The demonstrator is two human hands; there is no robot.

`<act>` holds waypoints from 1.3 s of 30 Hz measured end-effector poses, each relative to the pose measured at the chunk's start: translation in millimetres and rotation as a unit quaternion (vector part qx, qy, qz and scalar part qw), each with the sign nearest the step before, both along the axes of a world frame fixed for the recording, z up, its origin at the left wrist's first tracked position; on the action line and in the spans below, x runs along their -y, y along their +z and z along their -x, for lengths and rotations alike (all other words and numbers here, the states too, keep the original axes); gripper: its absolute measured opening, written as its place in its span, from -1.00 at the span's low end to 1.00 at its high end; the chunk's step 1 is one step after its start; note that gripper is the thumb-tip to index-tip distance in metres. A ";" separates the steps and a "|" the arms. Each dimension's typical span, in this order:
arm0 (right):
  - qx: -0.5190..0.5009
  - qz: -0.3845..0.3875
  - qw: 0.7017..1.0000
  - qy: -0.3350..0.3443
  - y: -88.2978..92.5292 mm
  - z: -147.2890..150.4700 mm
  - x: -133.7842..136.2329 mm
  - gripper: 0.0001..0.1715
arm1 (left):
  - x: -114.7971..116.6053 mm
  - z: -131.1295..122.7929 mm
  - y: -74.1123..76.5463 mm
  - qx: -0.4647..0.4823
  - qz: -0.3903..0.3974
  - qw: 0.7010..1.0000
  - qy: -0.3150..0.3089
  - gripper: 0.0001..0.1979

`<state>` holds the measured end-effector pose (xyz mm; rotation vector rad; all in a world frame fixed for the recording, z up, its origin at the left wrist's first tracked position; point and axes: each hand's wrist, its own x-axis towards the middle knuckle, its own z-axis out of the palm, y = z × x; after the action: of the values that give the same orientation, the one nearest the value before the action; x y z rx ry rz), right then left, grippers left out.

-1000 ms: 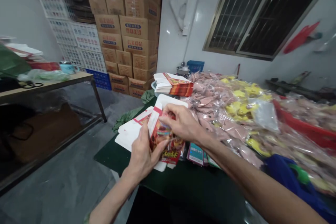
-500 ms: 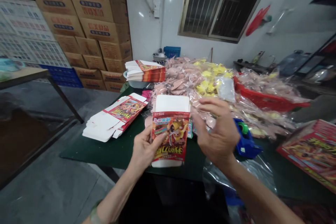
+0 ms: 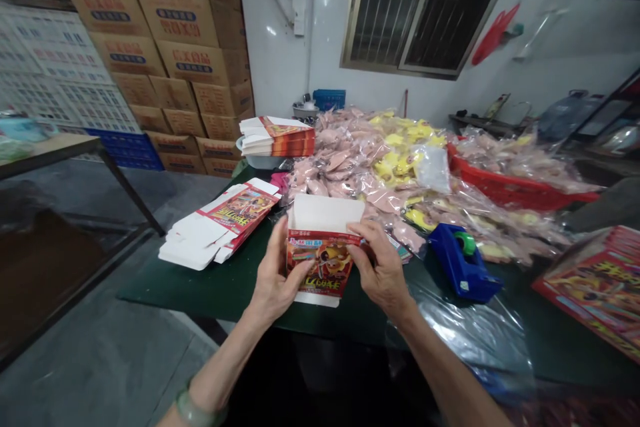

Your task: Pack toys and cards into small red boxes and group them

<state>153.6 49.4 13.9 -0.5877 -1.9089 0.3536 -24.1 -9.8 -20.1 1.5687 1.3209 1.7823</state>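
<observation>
Cardboard cartons [image 3: 175,33] are stacked high at the upper left of the frame, with blue plastic crates [image 3: 125,143] seen low beside them and a wooden table edge [image 3: 45,150] reaching in from the far left. Left of centre, flat printed carton blanks [image 3: 220,227] are laid in a loose pile on a dark green mat [image 3: 200,287], and a neat stack of folded blanks [image 3: 277,138] is set on a white basin [image 3: 250,159] farther back. At the lower centre, a red printed carton [image 3: 323,247] is held upright just above the mat, its white inner flap raised and its open top turned toward the camera. It is gripped by the left hand [image 3: 275,273], partly closed around its left edge, with a pale green bangle [image 3: 197,413] worn on that wrist. Its right edge is pinched by the right hand [image 3: 383,263], curled around it with the thumb on the front panel. Behind and to the right, transparent bags of pink and yellow items [image 3: 370,167] are heaped up, and a red basket [image 3: 515,190] is partly buried among them. A blue tape dispenser [image 3: 463,263] is placed on plastic sheeting [image 3: 473,333], and a large red printed box [image 3: 595,280] is cut off by the right edge of the frame.
</observation>
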 end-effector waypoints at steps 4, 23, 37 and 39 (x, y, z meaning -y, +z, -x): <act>0.034 -0.041 0.999 0.005 10.0 -3.8 9.0 -0.71 | -2.7 -3.8 12.5 -0.065 -0.112 0.988 0.085 -0.46; -0.045 0.222 0.974 -0.003 14.6 -10.5 12.1 -0.77 | -12.0 -20.4 39.7 0.175 -0.050 0.983 -0.023 -0.88; -0.009 0.243 0.969 0.046 32.9 -23.6 17.8 -0.79 | 6.9 3.8 64.3 -0.106 0.007 0.991 -0.086 -0.83; 0.013 0.223 0.974 0.043 33.6 -23.7 19.3 -0.80 | 8.0 8.9 76.0 -0.179 0.022 0.978 -0.103 -0.80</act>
<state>177.4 30.2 47.5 -0.8063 -1.8918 0.8471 -33.0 -17.8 55.9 1.9893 1.2820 1.3808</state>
